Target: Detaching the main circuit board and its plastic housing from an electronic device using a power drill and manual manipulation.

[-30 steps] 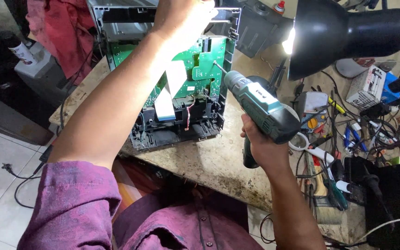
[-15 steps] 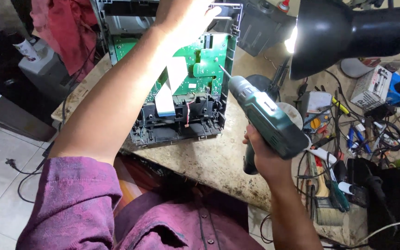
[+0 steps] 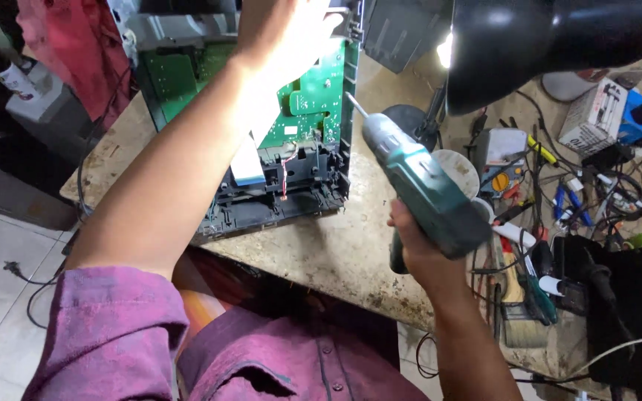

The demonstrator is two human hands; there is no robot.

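R hand [image 3: 419, 249] grips the handle of a green cordless drill [image 3: 421, 186], fingers clamped round it; the bit tip meets the right edge of the green circuit board [image 3: 313, 93]. L hand [image 3: 291, 30] rests on top of the opened grey device [image 3: 276, 200], overexposed by the lamp, so can't tell how its fingers sit. Device stands on the stained worktop [image 3: 336, 252], w/ a black lamp [image 3: 544, 41] overhead and loose tools [image 3: 536, 282] to the right.

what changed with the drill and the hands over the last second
The right hand swung the green cordless drill up and in, so its bit tip now meets the right edge of the opened device. The left hand stayed pressed on the device's top, and the drill stayed gripped throughout.
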